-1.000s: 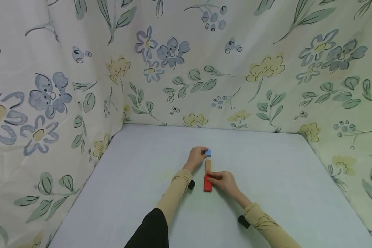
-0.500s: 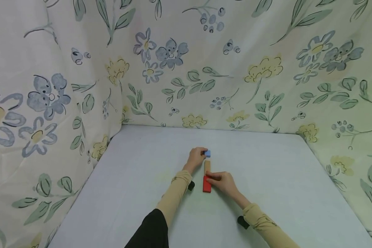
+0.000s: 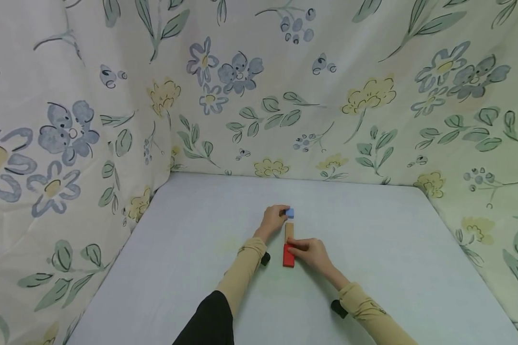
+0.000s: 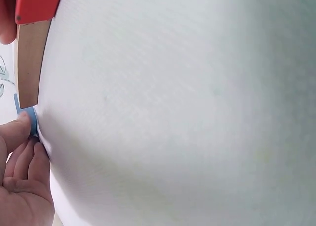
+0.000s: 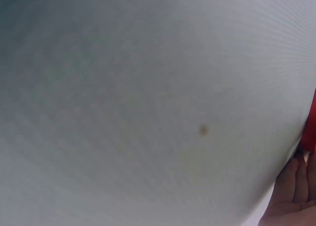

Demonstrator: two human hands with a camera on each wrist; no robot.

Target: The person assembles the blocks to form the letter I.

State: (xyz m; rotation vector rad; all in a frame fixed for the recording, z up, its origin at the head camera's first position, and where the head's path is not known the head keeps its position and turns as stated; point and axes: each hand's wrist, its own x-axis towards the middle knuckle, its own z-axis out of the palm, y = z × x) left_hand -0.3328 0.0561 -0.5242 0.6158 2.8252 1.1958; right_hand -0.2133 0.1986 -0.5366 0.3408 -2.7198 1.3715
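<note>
Three pieces lie in a line on the white table: a small blue block [image 3: 290, 213] at the far end, a plain wooden block [image 3: 289, 231] in the middle and a red block [image 3: 288, 256] nearest the person. My left hand [image 3: 273, 219] pinches the blue block from its left side, thumb and fingertips on it. From the right, my right hand [image 3: 311, 251] grips the red block near its join with the wood. The left wrist view shows the wooden block [image 4: 31, 63] meeting the red block's end [image 4: 37, 6], with the blue block [image 4: 28, 118] just past its other end.
The white tabletop [image 3: 190, 230] stretches around the blocks. A floral curtain [image 3: 285, 139] hangs along its back and sides. Black wrist devices sit under the left sleeve [image 3: 239, 268] and the right sleeve [image 3: 367, 306].
</note>
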